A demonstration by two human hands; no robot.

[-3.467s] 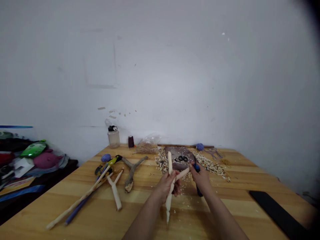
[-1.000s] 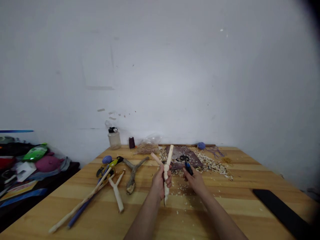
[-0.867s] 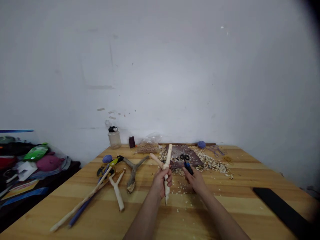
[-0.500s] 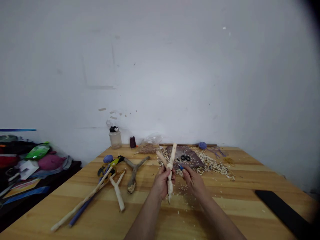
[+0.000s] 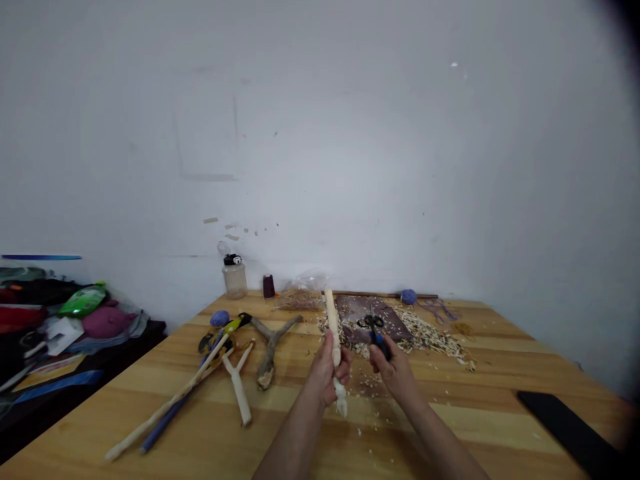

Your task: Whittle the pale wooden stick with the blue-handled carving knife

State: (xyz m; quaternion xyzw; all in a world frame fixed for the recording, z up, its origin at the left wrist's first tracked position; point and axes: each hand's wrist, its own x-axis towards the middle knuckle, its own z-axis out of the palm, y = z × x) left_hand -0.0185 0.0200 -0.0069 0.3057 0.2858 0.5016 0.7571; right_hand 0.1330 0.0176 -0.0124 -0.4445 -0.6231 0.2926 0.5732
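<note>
My left hand (image 5: 326,373) is wrapped round a pale peeled stick (image 5: 331,317), held nearly upright, with its carved lower end showing below the fingers. To the right, my right hand (image 5: 393,367) grips a blue and black handled tool (image 5: 381,344); its blade cannot be made out. Just beyond that tool lie black scissors (image 5: 371,321) on a dark brown sheet (image 5: 350,308) strewn with wood shavings (image 5: 433,335). The two hands are apart.
Left on the table (image 5: 280,427) lie a peeled forked stick (image 5: 239,390), a bark-covered fork (image 5: 271,347) and long sticks (image 5: 165,410). A bottle (image 5: 234,277), thread spool (image 5: 269,286) and purple yarn ball (image 5: 409,296) stand near the wall. A black slab (image 5: 565,423) lies right.
The held stick has turned, so its fork no longer shows as two spread arms. My right hand has turned, showing more of the blue and black handle. The view has shifted slightly.
</note>
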